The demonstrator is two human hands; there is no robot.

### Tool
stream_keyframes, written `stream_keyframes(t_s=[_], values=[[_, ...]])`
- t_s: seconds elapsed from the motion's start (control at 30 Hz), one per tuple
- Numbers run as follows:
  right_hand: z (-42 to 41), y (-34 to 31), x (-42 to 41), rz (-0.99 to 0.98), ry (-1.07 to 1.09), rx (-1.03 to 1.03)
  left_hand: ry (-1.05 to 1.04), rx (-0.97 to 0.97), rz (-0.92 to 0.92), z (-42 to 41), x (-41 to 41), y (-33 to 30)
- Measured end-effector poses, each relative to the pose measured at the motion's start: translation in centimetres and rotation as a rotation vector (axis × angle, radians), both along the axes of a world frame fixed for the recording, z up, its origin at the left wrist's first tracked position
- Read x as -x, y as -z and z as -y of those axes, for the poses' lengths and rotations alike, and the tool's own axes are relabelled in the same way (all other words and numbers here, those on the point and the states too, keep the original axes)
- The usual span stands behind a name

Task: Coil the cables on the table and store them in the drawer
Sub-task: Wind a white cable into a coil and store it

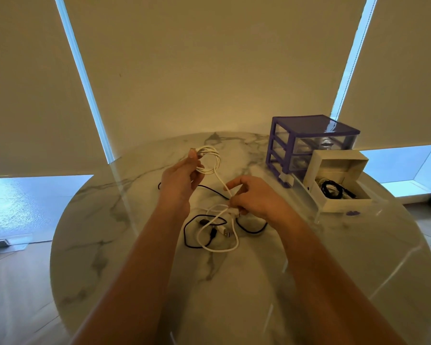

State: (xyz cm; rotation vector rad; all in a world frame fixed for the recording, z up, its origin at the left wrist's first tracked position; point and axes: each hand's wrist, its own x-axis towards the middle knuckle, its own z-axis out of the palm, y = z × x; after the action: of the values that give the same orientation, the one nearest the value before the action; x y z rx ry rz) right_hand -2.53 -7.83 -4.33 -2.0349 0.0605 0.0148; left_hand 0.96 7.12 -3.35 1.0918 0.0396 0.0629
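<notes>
Coiling white cable (210,159) mid-air, well above middle of marble tabletop (139,245). Left hand (182,178) pinched several finished loops between thumb and curled fingers. Right hand (253,196) gripped the free run lower down, forefinger crooked up, other fingers curled round it. Uncoiled tail (219,247) lay in a slack loop on tabletop centre, USB plug (223,231) at its end.

Risks, judged from layout:
- Tail crossed black cable (192,235) in at least two spots near centre. Could not tell which lay on top. Pulling next loop could have dragged black cable along or snagged plug under it, tightening a knot.
- Only a thumb pinch on the loops; a tug from a snag could have sprung the coil open.
- Plug could have whipped across marble if tail came free suddenly.
- Clear drawer (306,195) pulled out from purple drawer unit (314,143) at far right edge, already filled by open white box (334,202) holding a black coil (332,189). Little room visible; a loose coil could have unwound on drop-in or blocked closing.
- Drawer front sat close to tabletop's right edge; pushing it shut hard could have shifted the light unit.

Roughly halfway on white cable; black one untouched.
</notes>
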Motion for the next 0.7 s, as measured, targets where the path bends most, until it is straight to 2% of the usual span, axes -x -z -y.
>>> stream_keyframes(t_s=[0.1,0.2,0.37,0.47,0.7], values=[[0.03,-0.2,0.19,0.011,-0.07,-0.121,0.086,-0.017,0.006,0.24,-0.04,0.32],[-0.08,-0.74,0.38,0.081,0.001,-0.21,0.199,-0.03,0.028,0.49,0.14,0.45],[0.13,-0.72,0.45,0.117,0.156,-0.207,0.335,0.01,0.012,0.54,0.48,0.06],[0.21,-0.77,0.32,0.117,0.195,-0.266,0.343,-0.047,0.019,0.36,0.41,0.08],[-0.06,-0.53,0.25,0.139,0.229,-0.194,0.36,-0.171,-0.005,0.11,0.2,0.34]])
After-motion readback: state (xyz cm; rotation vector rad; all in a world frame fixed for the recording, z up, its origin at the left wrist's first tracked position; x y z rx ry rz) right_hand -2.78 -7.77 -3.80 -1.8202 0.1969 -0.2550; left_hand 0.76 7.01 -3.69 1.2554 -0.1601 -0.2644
